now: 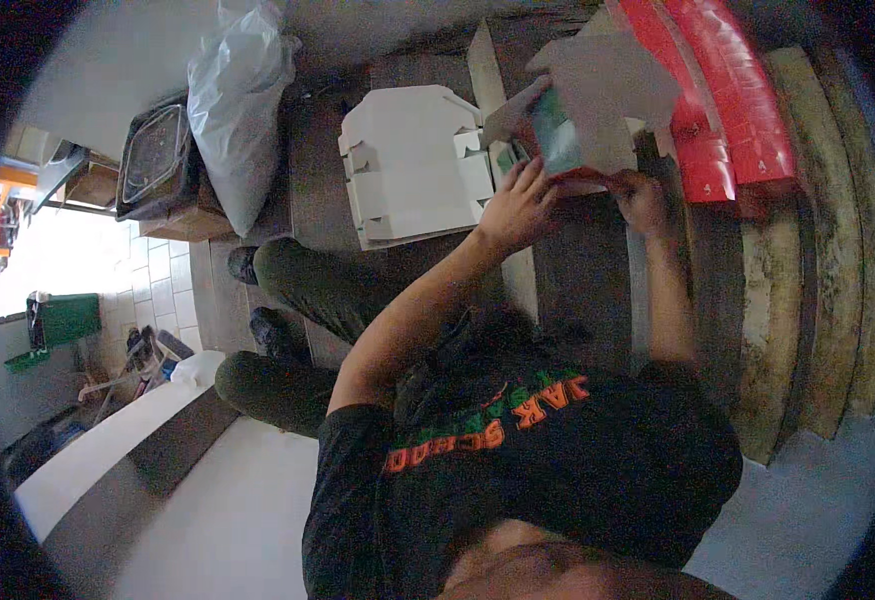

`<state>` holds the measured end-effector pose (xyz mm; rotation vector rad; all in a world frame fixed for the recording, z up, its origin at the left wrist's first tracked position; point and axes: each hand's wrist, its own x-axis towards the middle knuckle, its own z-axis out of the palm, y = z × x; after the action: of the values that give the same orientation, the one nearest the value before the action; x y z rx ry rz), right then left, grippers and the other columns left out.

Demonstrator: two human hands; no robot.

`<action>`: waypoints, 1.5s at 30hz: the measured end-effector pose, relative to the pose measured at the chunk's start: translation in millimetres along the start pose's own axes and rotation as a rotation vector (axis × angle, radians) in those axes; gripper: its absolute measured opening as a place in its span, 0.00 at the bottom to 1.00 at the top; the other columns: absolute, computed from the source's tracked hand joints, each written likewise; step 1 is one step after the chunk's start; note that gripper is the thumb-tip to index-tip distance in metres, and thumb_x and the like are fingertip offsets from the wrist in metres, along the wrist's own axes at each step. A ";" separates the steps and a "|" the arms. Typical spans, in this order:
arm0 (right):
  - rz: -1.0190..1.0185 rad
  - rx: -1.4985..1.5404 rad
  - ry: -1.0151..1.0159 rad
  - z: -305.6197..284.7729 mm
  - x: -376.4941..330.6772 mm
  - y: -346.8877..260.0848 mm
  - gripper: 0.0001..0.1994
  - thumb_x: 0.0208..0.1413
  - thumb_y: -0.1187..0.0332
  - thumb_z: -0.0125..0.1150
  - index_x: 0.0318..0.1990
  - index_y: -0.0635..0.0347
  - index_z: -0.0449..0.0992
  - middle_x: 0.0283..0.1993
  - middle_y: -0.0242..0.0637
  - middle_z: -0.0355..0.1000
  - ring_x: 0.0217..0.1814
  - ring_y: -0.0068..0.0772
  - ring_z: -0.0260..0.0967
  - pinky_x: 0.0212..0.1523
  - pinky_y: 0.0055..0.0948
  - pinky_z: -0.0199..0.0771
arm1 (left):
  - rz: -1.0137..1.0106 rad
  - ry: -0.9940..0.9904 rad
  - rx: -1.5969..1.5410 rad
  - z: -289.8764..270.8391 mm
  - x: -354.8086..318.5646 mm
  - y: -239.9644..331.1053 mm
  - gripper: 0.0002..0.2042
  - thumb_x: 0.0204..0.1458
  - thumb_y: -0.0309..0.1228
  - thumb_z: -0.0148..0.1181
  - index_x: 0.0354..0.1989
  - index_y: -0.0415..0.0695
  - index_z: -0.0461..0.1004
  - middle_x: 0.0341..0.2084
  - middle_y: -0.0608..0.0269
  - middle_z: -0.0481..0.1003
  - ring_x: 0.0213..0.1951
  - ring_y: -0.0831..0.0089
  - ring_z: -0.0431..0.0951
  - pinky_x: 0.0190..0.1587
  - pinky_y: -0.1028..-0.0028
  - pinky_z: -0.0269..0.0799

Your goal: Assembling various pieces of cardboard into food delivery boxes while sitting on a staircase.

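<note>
A partly folded cardboard box (613, 110), grey-brown inside with a red front edge, lies before me at the upper right of centre. Something pale green and shiny (558, 140) shows inside it. My left hand (520, 208) grips the box's near left corner, fingers reaching over its edge; the thumb is hidden. At the near right corner, my right hand (644, 205) pinches the red-edged panel. Left of the box, a flat die-cut cardboard sheet (413, 165), off-white with notched side flaps, lies unfolded on the slatted wooden surface.
Red glossy folded cartons (733, 110) are stacked at far right, beside worn wooden planks (768, 320). A stuffed translucent plastic bag (243, 110) leans by a dark lidded container (158, 150) on a cardboard box. A green dustpan-like item (68, 322) is at far left.
</note>
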<state>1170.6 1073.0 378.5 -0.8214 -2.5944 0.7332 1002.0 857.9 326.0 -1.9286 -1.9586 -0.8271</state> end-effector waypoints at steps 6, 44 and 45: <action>-0.431 -0.375 0.069 -7.1 15.9 -9.2 0.17 0.54 0.56 0.48 0.29 0.64 0.72 0.27 0.47 0.68 0.34 0.54 0.64 0.50 0.42 0.58 | -0.129 0.079 -0.093 -19.0 -1.2 -17.4 0.20 0.45 0.47 0.56 0.39 0.43 0.73 0.43 0.56 0.68 0.55 0.55 0.59 0.59 0.56 0.50; -0.495 0.280 -0.293 131.6 -46.9 -196.7 0.08 0.53 0.71 0.50 0.29 0.65 0.74 0.26 0.39 0.71 0.29 0.32 0.70 0.31 0.28 0.70 | -0.686 -0.443 -0.254 34.3 -146.2 -132.3 0.09 0.49 0.29 0.51 0.38 0.44 0.72 0.33 0.48 0.74 0.36 0.49 0.75 0.38 0.59 0.72; -0.516 0.300 -0.289 137.2 -48.6 -199.1 0.08 0.53 0.70 0.50 0.29 0.65 0.74 0.27 0.39 0.72 0.30 0.31 0.70 0.32 0.28 0.71 | -0.790 -0.306 -0.315 31.3 -146.0 -133.0 0.08 0.50 0.28 0.48 0.35 0.43 0.73 0.31 0.47 0.74 0.35 0.49 0.75 0.37 0.58 0.70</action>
<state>1060.6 852.4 370.8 0.0532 -2.6635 1.0938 889.5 762.0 191.4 -1.4470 -3.0079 -1.1212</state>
